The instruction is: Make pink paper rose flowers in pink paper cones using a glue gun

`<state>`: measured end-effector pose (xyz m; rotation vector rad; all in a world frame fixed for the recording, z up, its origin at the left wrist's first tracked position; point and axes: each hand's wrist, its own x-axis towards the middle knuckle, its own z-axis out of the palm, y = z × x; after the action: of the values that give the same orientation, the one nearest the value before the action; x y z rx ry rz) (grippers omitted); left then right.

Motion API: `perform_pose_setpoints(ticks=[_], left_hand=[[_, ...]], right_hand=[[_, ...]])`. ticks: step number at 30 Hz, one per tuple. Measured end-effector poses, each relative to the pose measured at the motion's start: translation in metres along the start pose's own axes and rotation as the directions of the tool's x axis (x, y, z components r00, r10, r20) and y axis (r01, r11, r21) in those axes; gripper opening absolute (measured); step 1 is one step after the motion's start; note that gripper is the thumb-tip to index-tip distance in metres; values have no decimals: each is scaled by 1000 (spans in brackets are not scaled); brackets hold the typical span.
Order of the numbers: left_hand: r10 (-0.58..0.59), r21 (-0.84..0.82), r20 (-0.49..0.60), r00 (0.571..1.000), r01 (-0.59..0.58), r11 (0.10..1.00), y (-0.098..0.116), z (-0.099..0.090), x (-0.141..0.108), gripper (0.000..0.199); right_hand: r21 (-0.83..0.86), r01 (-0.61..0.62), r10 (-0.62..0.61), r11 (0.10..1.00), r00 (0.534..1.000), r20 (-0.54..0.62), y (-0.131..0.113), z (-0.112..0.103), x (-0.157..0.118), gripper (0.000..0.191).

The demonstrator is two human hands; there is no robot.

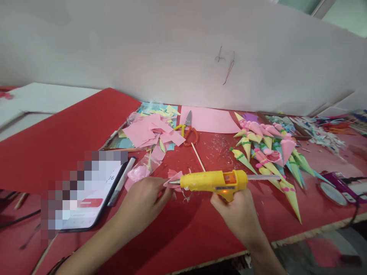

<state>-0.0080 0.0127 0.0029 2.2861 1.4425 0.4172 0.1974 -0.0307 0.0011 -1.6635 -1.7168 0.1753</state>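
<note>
The left hand (146, 194) pinches pink paper (174, 176) at the nozzle (174, 182) of a yellow glue gun (202, 181) gripped by the right hand (239, 206), work best done with fingertips clear of the heat. A phone (96, 202), pink scraps (142, 131), scissors (188, 119) and paper cones (287, 149) line the red table (172, 236), before a pale wall (143, 49).

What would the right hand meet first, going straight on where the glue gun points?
Likely the pink paper piece at the left hand, met by the tip of the yellow glue gun that the right hand holds. They may already touch; depth is unclear.
</note>
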Motion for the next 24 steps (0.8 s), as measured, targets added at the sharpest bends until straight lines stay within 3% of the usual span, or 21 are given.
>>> perform_pose_setpoints(ticks=[4,12,24], left_hand=[[8,17,-21,1000,-8,1000,0,0,0,37],[-62,152,73,995,50,987,9,-9,3,39],[98,374,-11,995,-87,923,6,-4,2,39]], right_hand=[[-17,6,-6,1000,1000,0,1,0,-1,26],[-69,20,-20,997,1000,-9,-1,-1,0,29],[-157,24,-31,987,999,-41,2,1,0,30]])
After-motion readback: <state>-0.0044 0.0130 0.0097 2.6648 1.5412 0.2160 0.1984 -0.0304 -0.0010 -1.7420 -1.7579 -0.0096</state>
